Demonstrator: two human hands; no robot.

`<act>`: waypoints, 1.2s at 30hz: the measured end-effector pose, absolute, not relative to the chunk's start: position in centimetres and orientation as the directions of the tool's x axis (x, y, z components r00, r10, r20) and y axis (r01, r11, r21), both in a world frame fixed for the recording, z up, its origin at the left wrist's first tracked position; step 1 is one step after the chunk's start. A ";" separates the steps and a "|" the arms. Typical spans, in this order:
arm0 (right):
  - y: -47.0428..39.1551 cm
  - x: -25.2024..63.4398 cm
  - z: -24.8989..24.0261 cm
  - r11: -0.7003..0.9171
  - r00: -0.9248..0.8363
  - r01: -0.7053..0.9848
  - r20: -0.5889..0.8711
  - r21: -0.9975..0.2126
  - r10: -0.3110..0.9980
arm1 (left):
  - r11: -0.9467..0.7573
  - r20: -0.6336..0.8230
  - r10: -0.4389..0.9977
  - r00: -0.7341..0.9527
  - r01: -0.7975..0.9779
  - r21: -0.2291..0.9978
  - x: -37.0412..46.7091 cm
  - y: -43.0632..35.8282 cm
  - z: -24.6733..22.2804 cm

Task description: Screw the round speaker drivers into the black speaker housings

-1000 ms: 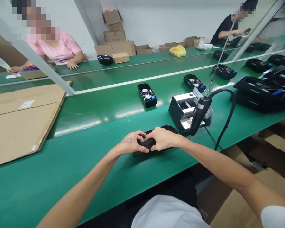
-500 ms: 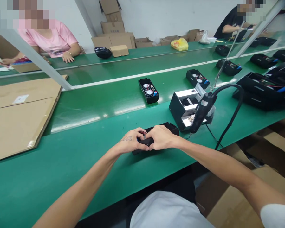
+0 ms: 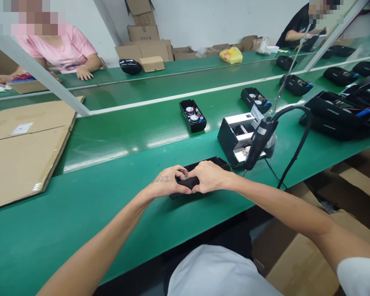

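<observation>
Between my hands on the green bench sits a black speaker housing (image 3: 217, 162), its open side up. My left hand (image 3: 168, 181) is closed around its near left end, thumb on the outer wall and fingers curled over into the inside. Right beside it, my right hand (image 3: 210, 176) grips the near wall, thumb outside and fingertips bent inside. Bits of red wire show by the left fingers. What the fingertips press or pinch within the housing is hidden. To the right of my right hand, a black electric screwdriver (image 3: 258, 142) hangs, tip down.
A screw feeder (image 3: 238, 137) stands behind the screwdriver. Another open speaker housing (image 3: 192, 115) lies on the belt (image 3: 135, 127), and several more are at the right (image 3: 336, 115). Flattened cardboard (image 3: 21, 152) covers the left. Two people sit across the line.
Both hands keep their hold on the speaker housing with hardly any movement. The whole view has shifted slightly.
</observation>
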State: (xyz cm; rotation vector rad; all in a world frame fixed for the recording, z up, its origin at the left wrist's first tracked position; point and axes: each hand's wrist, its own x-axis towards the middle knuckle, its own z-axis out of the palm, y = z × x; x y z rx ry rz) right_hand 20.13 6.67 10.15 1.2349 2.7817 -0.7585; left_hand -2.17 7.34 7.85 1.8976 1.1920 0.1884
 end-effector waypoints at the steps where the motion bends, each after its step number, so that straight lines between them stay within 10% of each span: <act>1: 6.7 20.2 10.0 0.577 -0.694 0.695 -0.191 -0.429 0.694 | -0.169 -0.297 0.793 0.532 0.661 0.731 -2.2 7.3 7.8; 16: 5.9 19.2 9.9 0.545 -0.648 0.742 -0.209 -0.391 0.732 | -0.217 -0.242 0.812 0.531 0.660 0.719 -1.9 6.7 7.2; 22: 1.7 22.5 10.5 0.606 -0.672 0.653 0.023 -0.454 0.740 | -0.359 -0.103 0.843 0.528 0.694 0.624 -1.4 3.1 6.5; 27: 0.3 30.1 10.9 0.395 0.267 0.631 0.665 -0.667 0.697 | -0.609 0.222 0.792 0.569 0.711 0.351 -1.1 -0.7 4.1; 29: 1.4 32.8 10.6 0.293 0.477 0.632 0.658 -0.717 0.583 | -0.649 0.309 0.760 0.573 0.700 0.298 -1.1 -1.2 3.4; 36: 4.6 34.2 8.2 0.168 0.383 0.329 0.294 -0.929 0.876 | -0.674 0.417 0.725 0.548 0.687 0.270 -1.4 -1.6 2.5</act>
